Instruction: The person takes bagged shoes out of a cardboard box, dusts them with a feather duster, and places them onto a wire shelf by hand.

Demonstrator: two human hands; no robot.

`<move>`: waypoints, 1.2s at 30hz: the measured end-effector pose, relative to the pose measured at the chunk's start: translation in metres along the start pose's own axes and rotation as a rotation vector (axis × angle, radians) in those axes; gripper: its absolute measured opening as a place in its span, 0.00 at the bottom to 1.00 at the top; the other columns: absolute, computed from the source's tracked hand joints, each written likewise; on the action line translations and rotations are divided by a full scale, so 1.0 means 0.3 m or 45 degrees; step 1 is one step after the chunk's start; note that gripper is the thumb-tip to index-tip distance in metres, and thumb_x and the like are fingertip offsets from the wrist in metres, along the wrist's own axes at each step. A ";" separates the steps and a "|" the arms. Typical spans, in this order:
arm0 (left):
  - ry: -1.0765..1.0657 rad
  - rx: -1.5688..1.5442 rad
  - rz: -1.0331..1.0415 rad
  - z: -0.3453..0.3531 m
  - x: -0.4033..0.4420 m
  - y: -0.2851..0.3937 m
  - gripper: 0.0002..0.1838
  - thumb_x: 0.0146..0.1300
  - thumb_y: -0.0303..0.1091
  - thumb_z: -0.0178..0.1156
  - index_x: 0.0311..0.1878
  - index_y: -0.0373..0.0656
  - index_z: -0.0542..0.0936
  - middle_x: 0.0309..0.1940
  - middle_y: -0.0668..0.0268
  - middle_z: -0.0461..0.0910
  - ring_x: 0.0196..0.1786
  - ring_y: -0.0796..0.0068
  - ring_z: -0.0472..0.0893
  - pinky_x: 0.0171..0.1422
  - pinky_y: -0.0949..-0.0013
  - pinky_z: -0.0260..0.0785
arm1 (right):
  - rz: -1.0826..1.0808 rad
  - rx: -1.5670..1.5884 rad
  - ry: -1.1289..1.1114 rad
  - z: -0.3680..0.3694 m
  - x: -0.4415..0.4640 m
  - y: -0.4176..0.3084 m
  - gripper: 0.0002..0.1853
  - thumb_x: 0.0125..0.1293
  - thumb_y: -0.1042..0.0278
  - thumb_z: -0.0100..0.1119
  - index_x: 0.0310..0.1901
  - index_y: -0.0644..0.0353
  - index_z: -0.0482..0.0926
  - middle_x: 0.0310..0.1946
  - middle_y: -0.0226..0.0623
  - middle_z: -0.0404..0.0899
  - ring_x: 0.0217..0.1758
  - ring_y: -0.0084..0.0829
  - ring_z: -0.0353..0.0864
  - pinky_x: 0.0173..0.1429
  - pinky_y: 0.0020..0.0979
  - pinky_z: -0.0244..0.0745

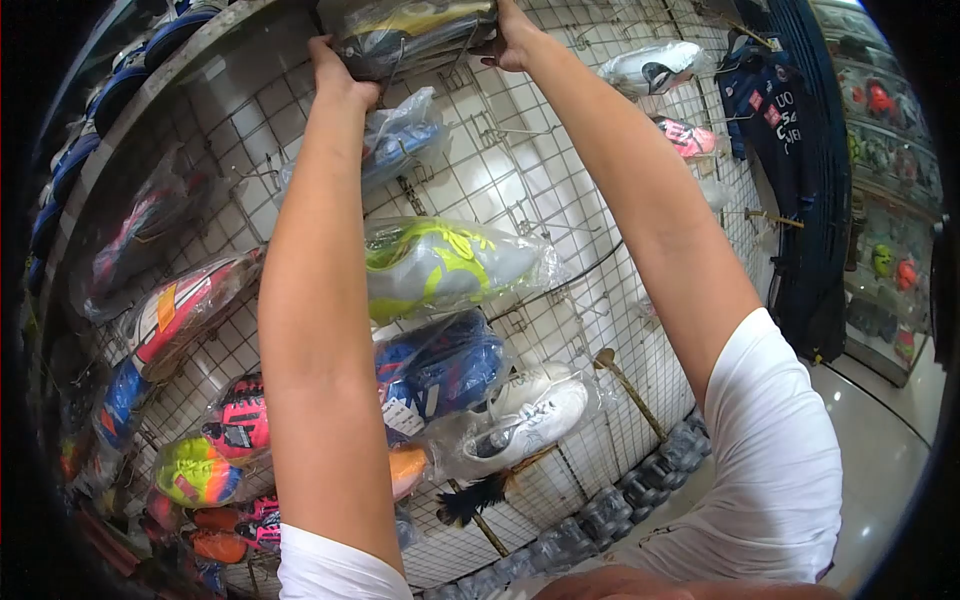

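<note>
High up against the wire grid wall, a black, grey and yellow shoe [415, 35] in clear plastic is held between both my hands. My left hand [340, 75] grips its left end, with the fingers partly hidden. At the other end, my right hand [515, 40] closes on the shoe, its fingertips mostly behind it. A blue shoe [405, 145] in plastic hangs just below my left hand. Lower down is a grey and neon-yellow shoe [450, 262], also wrapped.
The wire grid [560, 180] carries several bagged shoes, including a white shoe [535, 415] and a blue pair [445, 365]. Metal hooks stick out, one a long brass-coloured hook [630, 390]. Dark jerseys [770, 120] hang at right. Dumbbells [610, 510] line the base.
</note>
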State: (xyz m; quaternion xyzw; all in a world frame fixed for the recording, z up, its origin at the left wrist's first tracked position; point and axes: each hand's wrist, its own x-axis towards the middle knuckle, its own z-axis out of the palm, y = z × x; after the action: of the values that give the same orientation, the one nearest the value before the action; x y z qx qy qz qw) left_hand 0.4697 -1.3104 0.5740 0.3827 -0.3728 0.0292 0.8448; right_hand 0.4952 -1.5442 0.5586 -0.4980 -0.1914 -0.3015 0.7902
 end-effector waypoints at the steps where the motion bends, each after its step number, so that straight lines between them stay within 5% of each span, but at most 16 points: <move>1: -0.005 0.007 -0.003 0.014 -0.018 0.012 0.29 0.63 0.57 0.45 0.58 0.46 0.72 0.61 0.62 0.71 0.62 0.59 0.71 0.68 0.45 0.57 | 0.005 -0.012 -0.005 -0.008 0.014 0.009 0.37 0.61 0.21 0.32 0.41 0.46 0.78 0.33 0.33 0.78 0.36 0.37 0.75 0.52 0.45 0.61; 6: 0.111 0.088 0.040 -0.023 -0.029 0.023 0.30 0.64 0.57 0.43 0.61 0.46 0.71 0.64 0.62 0.69 0.65 0.59 0.69 0.69 0.45 0.53 | -0.116 0.190 -0.260 0.071 -0.021 0.024 0.32 0.66 0.28 0.32 0.39 0.47 0.78 0.33 0.34 0.78 0.35 0.36 0.73 0.42 0.42 0.66; 9: -0.002 0.066 0.008 -0.070 -0.010 0.025 0.30 0.65 0.56 0.42 0.61 0.46 0.71 0.64 0.63 0.69 0.66 0.61 0.68 0.70 0.48 0.53 | 0.086 -0.016 -0.075 0.061 -0.095 0.004 0.30 0.67 0.29 0.35 0.39 0.48 0.78 0.33 0.34 0.79 0.35 0.34 0.73 0.37 0.41 0.68; 15: 0.132 0.166 0.078 -0.059 -0.060 0.030 0.30 0.65 0.56 0.42 0.60 0.44 0.71 0.62 0.61 0.71 0.64 0.62 0.71 0.68 0.48 0.58 | -0.062 -0.031 0.381 0.090 -0.161 -0.009 0.42 0.59 0.24 0.45 0.65 0.50 0.66 0.62 0.46 0.65 0.53 0.41 0.67 0.52 0.44 0.67; 18: 0.186 0.106 0.138 -0.089 -0.001 0.056 0.29 0.65 0.54 0.43 0.60 0.41 0.70 0.60 0.59 0.72 0.61 0.60 0.73 0.66 0.49 0.61 | -0.159 -0.105 0.218 0.038 -0.156 -0.016 0.48 0.57 0.23 0.47 0.72 0.48 0.55 0.72 0.48 0.50 0.66 0.50 0.58 0.61 0.48 0.62; 21: 0.256 0.204 0.224 -0.094 -0.021 0.084 0.33 0.63 0.53 0.47 0.64 0.38 0.61 0.63 0.56 0.67 0.61 0.57 0.71 0.65 0.50 0.63 | -0.278 -0.273 0.214 -0.013 -0.154 -0.019 0.47 0.58 0.25 0.47 0.72 0.48 0.55 0.74 0.48 0.47 0.73 0.53 0.49 0.65 0.53 0.58; 23: 0.281 0.266 0.264 -0.098 -0.075 0.114 0.45 0.60 0.55 0.52 0.71 0.36 0.46 0.66 0.52 0.60 0.64 0.53 0.67 0.63 0.50 0.65 | -0.450 -0.606 0.266 -0.025 -0.267 -0.032 0.43 0.62 0.36 0.51 0.71 0.56 0.57 0.71 0.54 0.53 0.74 0.48 0.51 0.67 0.48 0.58; 25: 0.292 0.293 0.309 -0.043 -0.239 0.138 0.40 0.62 0.53 0.51 0.69 0.35 0.53 0.67 0.51 0.58 0.67 0.55 0.64 0.68 0.53 0.59 | -0.454 -1.059 0.530 -0.010 -0.374 -0.052 0.40 0.63 0.42 0.54 0.69 0.62 0.59 0.68 0.57 0.58 0.73 0.46 0.56 0.68 0.45 0.59; 26: 0.291 0.276 0.349 -0.023 -0.299 0.148 0.36 0.64 0.49 0.50 0.68 0.34 0.57 0.65 0.52 0.62 0.67 0.58 0.65 0.70 0.56 0.56 | -0.689 -1.165 0.548 -0.040 -0.369 -0.030 0.34 0.62 0.52 0.56 0.62 0.70 0.65 0.60 0.58 0.69 0.64 0.46 0.69 0.65 0.38 0.64; 30: -0.039 0.370 0.699 -0.115 -0.453 0.171 0.29 0.69 0.40 0.49 0.65 0.28 0.60 0.64 0.50 0.65 0.71 0.59 0.61 0.76 0.60 0.47 | -0.829 -1.148 0.213 -0.045 -0.602 -0.007 0.28 0.61 0.57 0.58 0.55 0.72 0.71 0.50 0.52 0.77 0.53 0.40 0.77 0.58 0.36 0.71; 33: -0.178 0.254 0.735 -0.159 -0.693 0.196 0.23 0.72 0.32 0.44 0.62 0.22 0.60 0.63 0.42 0.64 0.70 0.52 0.62 0.75 0.56 0.54 | -0.791 -1.071 0.134 0.054 -0.880 0.029 0.26 0.62 0.58 0.59 0.54 0.71 0.72 0.47 0.50 0.79 0.51 0.38 0.78 0.57 0.34 0.72; 36: -0.134 0.576 0.846 -0.213 -0.950 0.195 0.22 0.72 0.32 0.40 0.61 0.22 0.63 0.61 0.39 0.66 0.67 0.51 0.66 0.74 0.56 0.56 | -0.729 -1.087 0.040 0.110 -1.111 0.088 0.25 0.63 0.58 0.60 0.55 0.69 0.72 0.48 0.49 0.78 0.52 0.37 0.78 0.58 0.34 0.71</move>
State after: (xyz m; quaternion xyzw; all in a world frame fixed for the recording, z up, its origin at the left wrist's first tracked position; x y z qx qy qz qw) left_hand 0.2835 -1.1591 0.3972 0.4187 -0.5030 0.3626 0.6635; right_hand 0.2645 -1.4106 0.3542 -0.6993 -0.1680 -0.5646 0.4049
